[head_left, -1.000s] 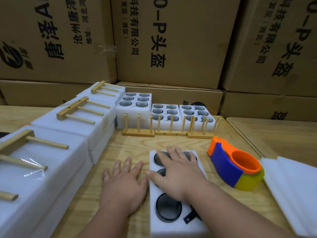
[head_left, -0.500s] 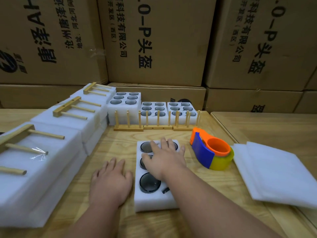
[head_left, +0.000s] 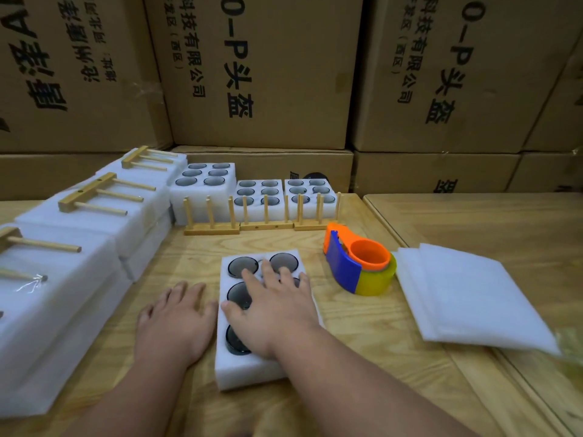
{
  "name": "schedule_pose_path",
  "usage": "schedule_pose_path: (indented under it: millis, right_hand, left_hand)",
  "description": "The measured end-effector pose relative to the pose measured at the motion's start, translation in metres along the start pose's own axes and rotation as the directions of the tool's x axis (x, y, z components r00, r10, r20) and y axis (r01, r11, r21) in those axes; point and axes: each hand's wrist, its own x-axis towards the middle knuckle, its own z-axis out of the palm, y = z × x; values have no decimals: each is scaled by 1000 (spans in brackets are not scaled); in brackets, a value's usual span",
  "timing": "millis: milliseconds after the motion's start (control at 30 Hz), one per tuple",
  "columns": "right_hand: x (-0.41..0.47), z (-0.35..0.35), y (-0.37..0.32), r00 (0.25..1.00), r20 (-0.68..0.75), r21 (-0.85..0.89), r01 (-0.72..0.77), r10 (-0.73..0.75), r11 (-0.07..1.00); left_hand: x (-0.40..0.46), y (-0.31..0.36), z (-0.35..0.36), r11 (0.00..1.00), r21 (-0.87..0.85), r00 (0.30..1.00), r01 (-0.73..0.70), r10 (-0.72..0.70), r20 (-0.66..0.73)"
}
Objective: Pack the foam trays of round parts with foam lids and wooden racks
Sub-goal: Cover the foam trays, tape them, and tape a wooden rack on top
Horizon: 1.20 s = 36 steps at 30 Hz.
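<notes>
Right hand (head_left: pixel 273 313) flat, fingers spread, on foam tray (head_left: pixel 227 367); left hand (head_left: pixel 174 323) flat on table (head_left: pixel 362 348).

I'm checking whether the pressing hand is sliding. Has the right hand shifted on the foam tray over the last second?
No. The right hand lies flat on the foam tray, covering the same right-column parts as before.

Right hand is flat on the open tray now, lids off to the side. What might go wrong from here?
1. The right hand lies across the round parts in the tray; pressing could smudge them or seat them unevenly.
2. The tape dispenser sits between the tray and the foam lids; a reach for a lid might knock it.
3. The left hand rests on the table, not the tray, so the light foam may slide.
</notes>
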Motion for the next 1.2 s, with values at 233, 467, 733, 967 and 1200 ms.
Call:
schedule_pose_path:
  millis: [233,467,733,967,1200]
  right_hand:
    - [-1,0,-1,997,-78,44,-19,22,999]
    - [-2,-2,-2,995,-95,61,-29,35,998]
    - [-3,-5,-2,996,-82,56,-25,30,998]
    - [-14,-24,15,962,-260,566,82,84,820]
    - [-39,-102,131,776,-552,464,-20,307,886]
  left_hand:
    - [3,5,-5,998,26,995,51,-53,81]
    - [5,6,-5,997,46,994,63,-67,86]
    - [0,5,-7,998,13,996,58,-59,74]
    - [0,6,-8,998,21,996,57,-58,73]
    - [4,4,-4,998,45,997,50,-53,61]
